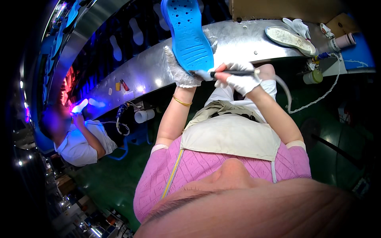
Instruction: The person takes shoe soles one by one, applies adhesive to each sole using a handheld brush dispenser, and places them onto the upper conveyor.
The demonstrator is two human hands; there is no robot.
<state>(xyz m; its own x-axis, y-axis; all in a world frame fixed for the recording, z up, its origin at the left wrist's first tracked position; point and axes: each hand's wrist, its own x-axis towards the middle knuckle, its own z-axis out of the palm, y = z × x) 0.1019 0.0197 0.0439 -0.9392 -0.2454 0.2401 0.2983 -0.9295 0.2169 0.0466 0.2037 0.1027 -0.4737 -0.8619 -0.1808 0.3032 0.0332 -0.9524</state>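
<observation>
A bright blue shoe sole (191, 37) with holes at its toe end is tilted up over the metal bench edge. My left hand (180, 71), in a white knitted glove, is closed around its heel end from the left and below. My right hand (244, 81), in a white glove with bare fingertips, grips a black-handled brush (238, 73) like a pen. The pale brush tip touches or nearly touches the heel rim; contact is hard to tell. A clear hose (284, 90) runs from the handle's rear end.
On the metal bench (238, 41) to the right lie an off-white sole (289, 39) and a crumpled white glove (298, 27). A cardboard box (278, 10) stands behind. Dark racks at far left hold several soles (136, 31). A co-worker (83, 139) sits at left, holding a glowing sole.
</observation>
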